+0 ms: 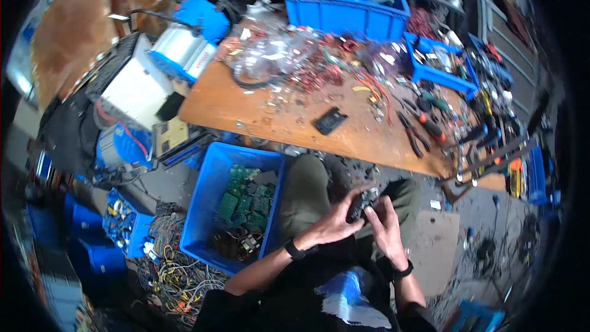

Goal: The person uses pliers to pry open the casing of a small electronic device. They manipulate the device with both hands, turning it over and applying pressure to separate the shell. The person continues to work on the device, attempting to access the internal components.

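Over my lap, my left hand [341, 218] grips a small dark electronic piece [359, 208] with some silvery parts at its top. My right hand [386, 224] is closed on the same piece from the right, thumb and fingers against it. A black plastic casing part [330, 120] lies on the wooden table [227, 101] in front of me, with pliers [413, 136] and a red-and-black-handled tool [432, 126] to its right.
A blue bin of circuit boards [194, 209] stands left of my legs, beside tangled cables [175, 283]. Blue trays [344, 12] [439, 77], copper wire and plastic bags crowd the table's back. A cardboard sheet [435, 258] lies on the floor at right.
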### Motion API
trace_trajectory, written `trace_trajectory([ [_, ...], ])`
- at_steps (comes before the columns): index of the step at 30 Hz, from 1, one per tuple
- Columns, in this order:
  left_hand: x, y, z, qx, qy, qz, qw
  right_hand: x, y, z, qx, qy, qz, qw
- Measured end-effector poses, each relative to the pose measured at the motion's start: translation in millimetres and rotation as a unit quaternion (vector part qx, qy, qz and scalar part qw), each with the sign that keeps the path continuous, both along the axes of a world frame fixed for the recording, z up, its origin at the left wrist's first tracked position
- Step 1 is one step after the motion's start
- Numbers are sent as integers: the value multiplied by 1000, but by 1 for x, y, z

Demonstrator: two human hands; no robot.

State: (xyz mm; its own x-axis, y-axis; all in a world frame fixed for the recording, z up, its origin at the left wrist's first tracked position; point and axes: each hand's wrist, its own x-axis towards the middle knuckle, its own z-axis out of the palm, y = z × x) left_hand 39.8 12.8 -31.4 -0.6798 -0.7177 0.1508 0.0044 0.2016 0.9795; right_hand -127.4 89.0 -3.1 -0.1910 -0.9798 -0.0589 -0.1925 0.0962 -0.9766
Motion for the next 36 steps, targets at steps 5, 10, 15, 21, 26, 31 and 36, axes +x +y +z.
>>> trace_trajectory([
  [5, -10, -19, -4, 133, 61, 9, 989, -3, -18, -2, 7, 25, -25, 999],
  [10, -11, -42, 5, 191, -34, -13, 981, -15, -34, -8, 22, -21, -18, 999],
  [15, -10, -76, 14, 187, -116, -73, 973, -35, -48, 6, 70, 9, 34, 997],
  [21, -24, -87, 11, 259, -102, -107, 954, -51, -47, -2, 108, -94, 26, 989],
  [26, -44, -76, -4, 304, -59, -98, 946, -62, -43, -17, 134, -104, 8, 985],
  [31, -55, -66, -8, 345, -52, -101, 932, -62, -42, -39, 102, -272, -47, 956],
  [36, -64, -61, 0, 339, -59, -79, 936, -69, -38, -49, 99, -375, -55, 920],
])
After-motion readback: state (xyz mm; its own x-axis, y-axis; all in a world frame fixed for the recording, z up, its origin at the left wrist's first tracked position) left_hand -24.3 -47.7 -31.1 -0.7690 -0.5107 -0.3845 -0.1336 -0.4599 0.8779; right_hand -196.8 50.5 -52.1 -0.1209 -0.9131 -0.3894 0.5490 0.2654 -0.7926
